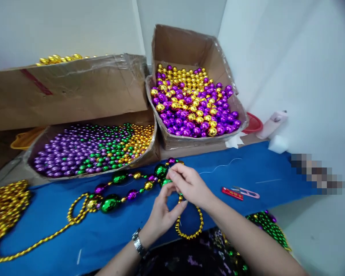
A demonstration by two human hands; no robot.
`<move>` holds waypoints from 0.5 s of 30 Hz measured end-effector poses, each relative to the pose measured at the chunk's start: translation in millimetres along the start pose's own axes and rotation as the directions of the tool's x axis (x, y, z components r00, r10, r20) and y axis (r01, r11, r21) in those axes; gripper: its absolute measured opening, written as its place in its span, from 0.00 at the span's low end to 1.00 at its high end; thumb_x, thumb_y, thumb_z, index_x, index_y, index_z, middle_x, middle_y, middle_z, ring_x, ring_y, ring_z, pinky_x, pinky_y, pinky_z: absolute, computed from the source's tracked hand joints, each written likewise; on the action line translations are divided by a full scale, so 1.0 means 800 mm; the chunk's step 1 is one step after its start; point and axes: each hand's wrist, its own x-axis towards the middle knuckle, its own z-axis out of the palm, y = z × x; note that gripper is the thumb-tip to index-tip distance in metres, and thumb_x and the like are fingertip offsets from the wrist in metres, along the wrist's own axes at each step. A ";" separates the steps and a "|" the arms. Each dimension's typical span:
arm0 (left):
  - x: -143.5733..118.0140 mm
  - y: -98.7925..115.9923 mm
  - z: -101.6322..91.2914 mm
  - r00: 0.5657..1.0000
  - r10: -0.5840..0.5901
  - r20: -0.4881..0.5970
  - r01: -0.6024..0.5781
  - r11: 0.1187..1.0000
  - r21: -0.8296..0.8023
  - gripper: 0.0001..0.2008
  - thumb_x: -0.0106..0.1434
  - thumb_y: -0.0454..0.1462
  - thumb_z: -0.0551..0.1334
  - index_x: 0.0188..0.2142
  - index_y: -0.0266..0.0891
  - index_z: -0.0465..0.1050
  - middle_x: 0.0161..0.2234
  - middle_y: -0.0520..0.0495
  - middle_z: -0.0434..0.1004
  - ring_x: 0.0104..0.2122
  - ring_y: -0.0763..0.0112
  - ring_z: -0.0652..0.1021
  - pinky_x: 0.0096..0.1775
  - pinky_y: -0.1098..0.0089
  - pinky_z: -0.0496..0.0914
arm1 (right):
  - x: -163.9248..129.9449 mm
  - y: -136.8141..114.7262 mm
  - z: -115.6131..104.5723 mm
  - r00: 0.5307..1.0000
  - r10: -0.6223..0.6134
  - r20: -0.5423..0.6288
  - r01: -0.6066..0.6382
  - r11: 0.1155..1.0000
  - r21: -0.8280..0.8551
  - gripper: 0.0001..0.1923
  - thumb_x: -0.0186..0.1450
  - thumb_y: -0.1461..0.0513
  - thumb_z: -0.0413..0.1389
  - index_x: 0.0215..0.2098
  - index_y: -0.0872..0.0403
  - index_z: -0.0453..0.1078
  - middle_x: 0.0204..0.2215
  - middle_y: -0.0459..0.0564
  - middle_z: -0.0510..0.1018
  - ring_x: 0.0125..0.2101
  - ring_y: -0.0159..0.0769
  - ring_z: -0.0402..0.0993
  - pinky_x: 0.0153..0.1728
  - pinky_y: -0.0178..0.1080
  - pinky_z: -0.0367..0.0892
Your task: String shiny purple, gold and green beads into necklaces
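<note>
Both hands meet over the blue cloth-covered table [247, 168], fingertips pinched together at one end of a strand of large shiny green, purple and gold round beads [115, 197]. The right hand [189, 184] comes in from above, thumb and forefinger closed on the strand's end bead, while the left hand [161, 214], with a metal wristwatch [138, 242] on its wrist, closes up from below on the same spot, so the two are clamped on the strand and touching each other. What exactly sits between the fingertips is hidden.

The strand lies on the cloth in two rows running left from the hands, ending in a loop of small gold beads [76, 209]; another small gold loop [189, 226] hangs below the hands. A thin pale thread [218, 167] trails right from the fingers across the cloth, loose and bare of beads.

Judging by this, a good stretch of big beads is already strung and the work is at the strand's open end; the thread's free length suggests stringing or tying off is not finished.

Behind, an open cardboard box of purple and gold balls [192, 103] and a shallower box of purple, green and gold balls [92, 149] sit close at hand. A heap of gold bead chains [5, 207] lies at the left edge, green bead strands [267, 226] at the lower right, and red-handled thread snips [240, 193] rest just right of the hands
</note>
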 end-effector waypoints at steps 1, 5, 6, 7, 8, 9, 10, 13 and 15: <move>0.002 -0.001 0.000 1.000 -0.004 -0.021 0.004 1.000 -0.014 0.17 0.60 0.35 0.62 0.48 0.41 0.62 0.49 0.43 0.70 0.49 0.63 0.72 0.51 0.62 0.65 | 0.006 0.003 0.003 1.000 0.011 -0.027 -0.010 1.000 0.023 0.12 0.66 0.54 0.51 0.32 0.54 0.67 0.19 0.40 0.66 0.20 0.26 0.61 0.21 0.28 0.56; 0.012 -0.001 -0.009 0.996 -0.044 -0.080 0.028 0.981 -0.193 0.20 0.62 0.35 0.60 0.52 0.43 0.57 0.46 0.43 0.73 0.47 0.63 0.74 0.47 0.63 0.70 | 0.031 0.018 0.003 0.984 0.056 -0.168 -0.029 0.987 0.159 0.16 0.67 0.49 0.46 0.34 0.52 0.63 0.17 0.37 0.61 0.16 0.24 0.57 0.17 0.27 0.55; 0.015 0.000 -0.013 0.996 -0.052 -0.077 0.034 0.974 -0.222 0.20 0.62 0.36 0.60 0.53 0.43 0.58 0.46 0.43 0.74 0.47 0.62 0.74 0.45 0.63 0.71 | 0.038 0.022 0.000 0.977 0.068 -0.200 -0.030 0.982 0.187 0.17 0.66 0.48 0.44 0.34 0.52 0.62 0.17 0.37 0.61 0.16 0.24 0.58 0.17 0.27 0.57; 0.018 0.001 -0.016 0.996 -0.059 -0.063 0.043 0.973 -0.227 0.18 0.62 0.37 0.59 0.52 0.43 0.60 0.46 0.42 0.74 0.47 0.60 0.74 0.44 0.62 0.72 | 0.043 0.027 -0.002 0.971 0.082 -0.225 -0.034 0.978 0.207 0.18 0.66 0.47 0.43 0.34 0.52 0.61 0.18 0.37 0.61 0.16 0.24 0.59 0.17 0.27 0.58; 0.020 0.002 -0.019 0.997 -0.064 -0.041 0.054 0.977 -0.209 0.16 0.62 0.38 0.59 0.50 0.41 0.64 0.46 0.41 0.74 0.47 0.59 0.74 0.43 0.62 0.73 | 0.048 0.031 -0.005 0.965 0.096 -0.244 -0.041 0.975 0.219 0.19 0.66 0.46 0.42 0.33 0.52 0.60 0.18 0.37 0.61 0.16 0.25 0.59 0.17 0.27 0.60; 0.022 0.003 -0.021 0.997 -0.073 -0.013 0.070 0.984 -0.166 0.14 0.62 0.39 0.60 0.47 0.40 0.67 0.46 0.41 0.74 0.46 0.58 0.74 0.42 0.63 0.74 | 0.052 0.035 -0.007 0.960 0.108 -0.257 -0.050 0.974 0.222 0.20 0.66 0.45 0.41 0.33 0.52 0.60 0.18 0.38 0.61 0.16 0.25 0.60 0.18 0.28 0.62; 0.024 0.003 -0.023 0.996 -0.088 0.011 0.089 0.990 -0.110 0.12 0.61 0.39 0.61 0.44 0.39 0.70 0.47 0.41 0.74 0.46 0.57 0.74 0.42 0.63 0.74 | 0.054 0.039 -0.009 0.956 0.119 -0.267 -0.061 0.975 0.215 0.21 0.66 0.45 0.40 0.33 0.53 0.59 0.18 0.38 0.60 0.16 0.25 0.61 0.18 0.29 0.63; 0.027 0.000 -0.024 0.992 -0.123 0.002 0.122 0.992 0.035 0.15 0.56 0.40 0.65 0.43 0.40 0.73 0.44 0.43 0.76 0.44 0.60 0.76 0.45 0.66 0.73 | 0.051 0.049 -0.016 0.952 0.122 -0.280 -0.088 0.987 0.131 0.22 0.68 0.47 0.36 0.34 0.53 0.60 0.19 0.39 0.62 0.18 0.27 0.66 0.20 0.31 0.67; 0.030 -0.003 -0.023 0.990 -0.131 -0.048 0.134 0.989 0.067 0.16 0.55 0.41 0.66 0.43 0.40 0.73 0.43 0.44 0.77 0.42 0.61 0.77 0.45 0.66 0.73 | 0.038 0.056 -0.033 0.954 0.100 -0.284 -0.100 0.995 0.015 0.21 0.69 0.49 0.37 0.37 0.53 0.62 0.22 0.42 0.67 0.22 0.29 0.71 0.24 0.33 0.70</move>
